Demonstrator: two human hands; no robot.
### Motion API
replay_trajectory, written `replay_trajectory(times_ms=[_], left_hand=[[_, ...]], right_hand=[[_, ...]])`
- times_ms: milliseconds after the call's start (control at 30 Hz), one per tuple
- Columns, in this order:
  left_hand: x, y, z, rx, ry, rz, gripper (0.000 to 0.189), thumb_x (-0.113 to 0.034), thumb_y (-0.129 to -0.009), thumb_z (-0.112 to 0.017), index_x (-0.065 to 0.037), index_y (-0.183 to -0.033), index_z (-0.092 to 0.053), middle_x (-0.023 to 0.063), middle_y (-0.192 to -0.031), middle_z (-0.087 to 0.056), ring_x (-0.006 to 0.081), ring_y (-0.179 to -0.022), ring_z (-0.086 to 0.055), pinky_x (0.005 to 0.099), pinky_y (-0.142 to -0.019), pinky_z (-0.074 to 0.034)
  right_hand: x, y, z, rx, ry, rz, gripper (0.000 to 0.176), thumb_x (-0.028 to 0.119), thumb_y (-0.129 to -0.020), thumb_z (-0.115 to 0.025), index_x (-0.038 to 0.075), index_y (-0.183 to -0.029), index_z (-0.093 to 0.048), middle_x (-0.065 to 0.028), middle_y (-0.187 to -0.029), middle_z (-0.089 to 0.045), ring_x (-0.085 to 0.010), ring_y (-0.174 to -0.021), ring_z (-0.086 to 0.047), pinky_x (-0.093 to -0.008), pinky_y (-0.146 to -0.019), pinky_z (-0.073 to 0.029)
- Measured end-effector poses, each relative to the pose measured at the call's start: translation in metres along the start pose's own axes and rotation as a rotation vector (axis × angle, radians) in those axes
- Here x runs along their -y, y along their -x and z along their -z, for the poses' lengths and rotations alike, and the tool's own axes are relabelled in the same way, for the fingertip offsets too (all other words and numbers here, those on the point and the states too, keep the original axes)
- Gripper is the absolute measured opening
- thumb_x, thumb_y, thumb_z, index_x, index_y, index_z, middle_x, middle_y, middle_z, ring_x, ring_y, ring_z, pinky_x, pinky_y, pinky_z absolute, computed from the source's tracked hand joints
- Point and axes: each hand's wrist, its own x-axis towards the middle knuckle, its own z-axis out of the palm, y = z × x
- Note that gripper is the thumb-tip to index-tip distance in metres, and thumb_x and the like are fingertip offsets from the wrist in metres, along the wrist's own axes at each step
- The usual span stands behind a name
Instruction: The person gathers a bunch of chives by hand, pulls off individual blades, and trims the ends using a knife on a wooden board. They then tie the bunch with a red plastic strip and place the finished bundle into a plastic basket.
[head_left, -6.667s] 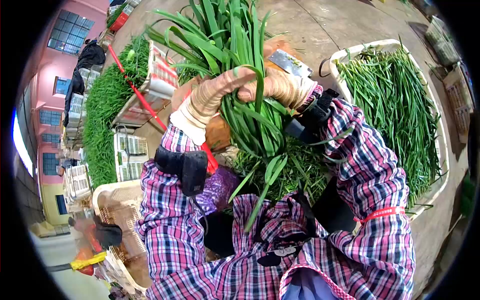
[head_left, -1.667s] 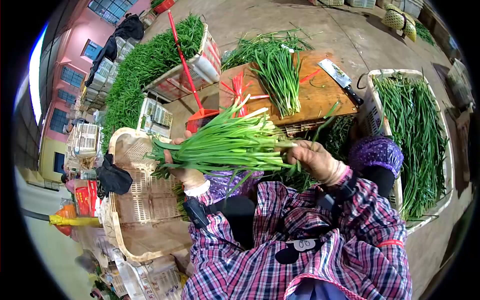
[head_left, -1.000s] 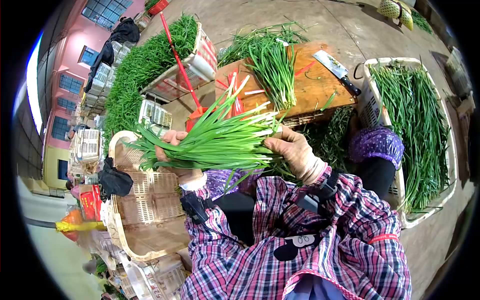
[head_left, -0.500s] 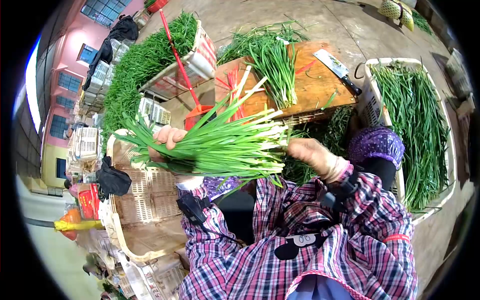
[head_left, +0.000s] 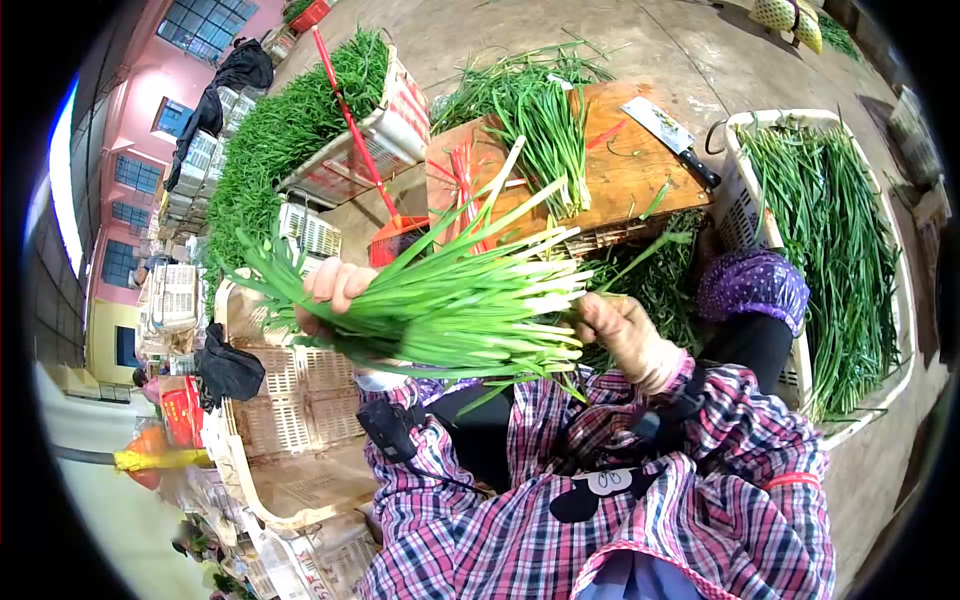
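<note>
A large bunch of green stalks with pale ends (head_left: 460, 305) lies crosswise in front of my body. My left hand (head_left: 338, 290) is wrapped round its leafy part. At the pale ends, my right hand (head_left: 622, 335) is closed, its thumb and fingers pressed together; what they hold, if anything, is too small to make out. Beyond the bunch stands a wooden board (head_left: 635, 185), bearing another pile of stalks (head_left: 550, 140), red ties (head_left: 465, 185) and a cleaver (head_left: 660, 128) with a black handle.
A crate of greens (head_left: 825, 270) stands at the right, another heaped crate (head_left: 400, 110) at the upper left. An empty-looking crate (head_left: 235, 440) sits at the left. A red-handled dustpan (head_left: 397, 235) is behind the bunch. Loose leaves (head_left: 650, 290) lie below the board.
My right hand has shifted slightly down and its fingers show more clearly. The bunch's pale ends have spread, and a single leaf now sticks out to the right above my right hand.
</note>
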Motion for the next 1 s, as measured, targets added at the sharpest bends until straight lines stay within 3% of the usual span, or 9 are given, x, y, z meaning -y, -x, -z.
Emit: replay_trajectory(times_ms=[133,167,233,300,333,567,833,900,1000], left_hand=[[-0.021,0.005,-0.001,0.058,-0.029,0.000,0.015,-0.013,-0.082,-0.060,-0.014,-0.081,-0.045,-0.0051,-0.079,-0.044,0.0097,-0.068,-0.042,0.0290,-0.082,-0.037],[-0.023,0.005,-0.004,0.081,-0.008,0.021,0.015,-0.011,-0.082,-0.060,-0.014,-0.081,-0.046,-0.0056,-0.080,-0.044,0.0095,-0.068,-0.042,0.0284,-0.081,-0.037],[-0.019,0.003,-0.013,0.052,-0.021,-0.008,0.015,-0.007,-0.081,-0.061,-0.014,-0.080,-0.048,-0.0061,-0.079,-0.046,0.0088,-0.067,-0.043,0.0272,-0.079,-0.038],[-0.022,0.001,-0.011,0.102,0.048,0.100,0.015,-0.006,-0.081,-0.060,-0.015,-0.077,-0.049,-0.0061,-0.077,-0.048,0.0080,-0.064,-0.044,0.0252,-0.075,-0.039],[0.002,-0.016,-0.006,0.398,0.314,0.123,0.014,-0.010,-0.084,-0.057,-0.016,-0.075,-0.049,-0.0049,-0.075,-0.048,0.0078,-0.062,-0.045,0.0240,-0.073,-0.039],[0.018,-0.012,-0.007,0.384,0.236,0.032,0.011,-0.014,-0.087,-0.055,-0.015,-0.078,-0.050,-0.0006,-0.082,-0.050,0.0092,-0.064,-0.049,0.0236,-0.072,-0.041],[-0.011,-0.002,0.015,0.353,0.351,-0.179,0.013,0.004,-0.077,-0.054,-0.002,-0.089,-0.058,0.0091,-0.096,-0.053,0.0135,-0.085,-0.053,0.0255,-0.079,-0.045],[-0.032,-0.007,0.035,0.578,0.327,-0.157,0.017,0.004,-0.078,-0.054,-0.001,-0.094,-0.057,0.0083,-0.099,-0.052,0.0112,-0.086,-0.051,0.0219,-0.082,-0.040],[-0.021,0.002,0.018,0.369,0.275,-0.452,0.016,0.002,-0.080,-0.054,-0.003,-0.095,-0.056,0.0074,-0.096,-0.052,0.0125,-0.082,-0.051,0.0224,-0.081,-0.040]], right_hand=[[0.013,0.009,0.057,0.103,0.402,-0.289,0.045,0.046,-0.087,-0.061,0.001,-0.085,-0.063,-0.0034,-0.076,-0.062,-0.0150,-0.074,-0.056,-0.0299,-0.071,-0.046],[0.023,0.009,0.065,0.161,0.940,-0.046,0.046,0.043,-0.084,-0.065,0.000,-0.100,-0.061,-0.0092,-0.091,-0.064,-0.0217,-0.081,-0.060,-0.0343,-0.076,-0.048],[0.032,0.000,0.068,0.130,1.154,0.221,0.057,0.040,-0.080,-0.069,0.002,-0.119,-0.053,-0.0146,-0.111,-0.060,-0.0256,-0.094,-0.060,-0.0366,-0.083,-0.048],[0.041,-0.011,0.055,0.107,0.357,-0.176,0.065,0.032,-0.082,-0.069,0.002,-0.133,-0.042,-0.0109,-0.125,-0.055,-0.0178,-0.111,-0.052,-0.0322,-0.094,-0.043],[0.041,-0.023,0.050,0.158,0.374,-0.080,0.063,0.031,-0.084,-0.068,0.002,-0.133,-0.042,-0.0096,-0.124,-0.055,-0.0159,-0.111,-0.051,-0.0313,-0.094,-0.042],[0.045,-0.051,0.004,0.585,-0.212,-0.014,0.058,0.037,-0.086,-0.062,0.000,-0.129,-0.048,-0.0086,-0.122,-0.057,-0.0152,-0.111,-0.052,-0.0295,-0.096,-0.040],[0.035,-0.026,0.024,0.471,-0.079,-0.123,0.046,0.045,-0.084,-0.063,0.000,-0.085,-0.064,-0.0062,-0.078,-0.062,-0.0148,-0.075,-0.057,-0.0301,-0.071,-0.046],[0.039,-0.017,0.050,0.494,-0.179,-0.201,0.041,0.042,-0.084,-0.064,0.001,-0.081,-0.063,-0.0057,-0.075,-0.061,-0.0144,-0.072,-0.057,-0.0295,-0.068,-0.046],[0.046,-0.010,0.088,0.407,0.505,-0.258,0.028,0.033,-0.086,-0.065,0.004,-0.084,-0.065,-0.0038,-0.073,-0.062,-0.0137,-0.069,-0.057,-0.0269,-0.064,-0.046]])
